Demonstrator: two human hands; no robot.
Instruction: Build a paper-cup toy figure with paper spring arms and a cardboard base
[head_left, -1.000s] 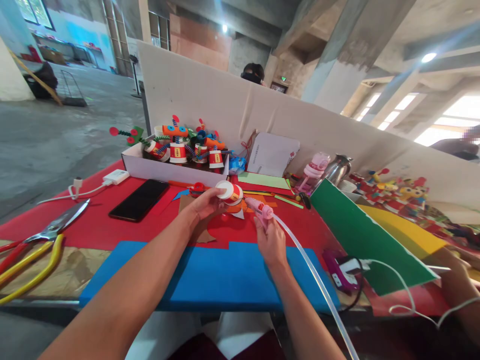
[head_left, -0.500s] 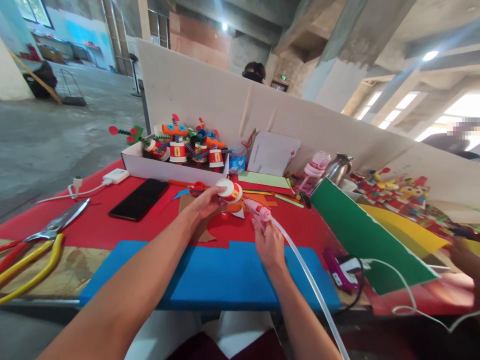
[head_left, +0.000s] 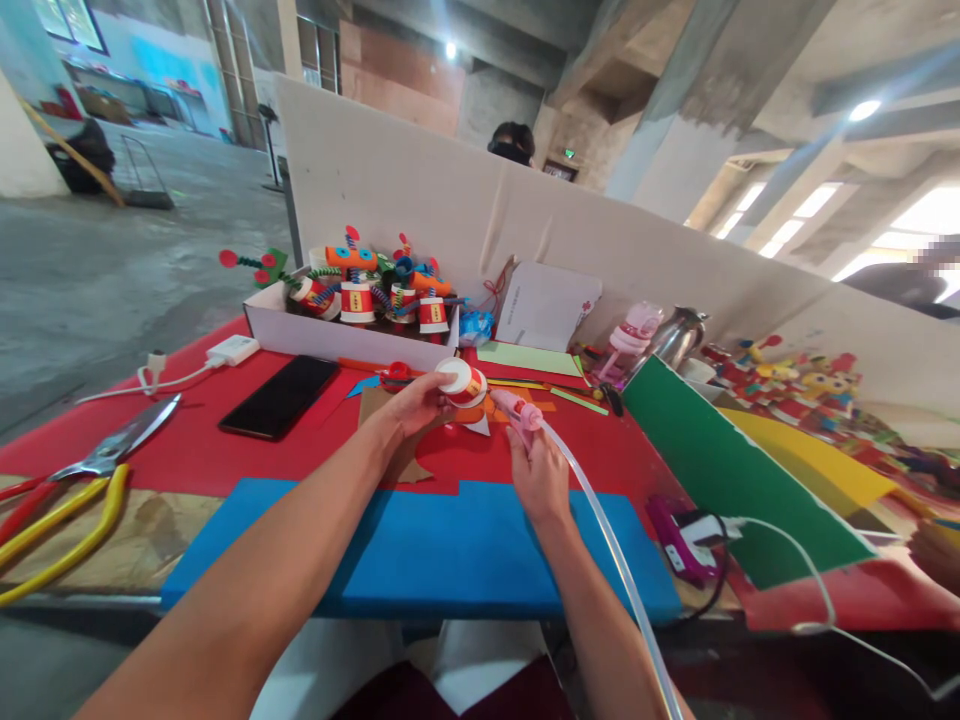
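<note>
My left hand (head_left: pixel 421 402) is closed round a red and white paper cup (head_left: pixel 463 384), which lies tilted on its side in the air with its white base turned toward me. In my right hand (head_left: pixel 541 470) is a pink glue gun (head_left: pixel 519 410), its nozzle pointing left, close to the cup. A long clear glue stick (head_left: pixel 611 540) sticks out of the gun's back and runs down over my right forearm. Below the hands lie brown card (head_left: pixel 409 460) and orange paper scraps (head_left: pixel 499 412) on the red table covering (head_left: pixel 600 450).
A white box (head_left: pixel 345 335) of cup figures stands at the back left. Large shears (head_left: pixel 105 460) and a black phone (head_left: pixel 279 398) lie left. A green board (head_left: pixel 735 480) leans right, beside a purple power socket (head_left: pixel 682 545). Another person's hand (head_left: pixel 934 550) shows far right.
The glue gun's nozzle has drawn slightly back from the cup, leaving a small gap. My left hand and the cup have hardly moved. The other person's hand at the far right has shifted lower.
</note>
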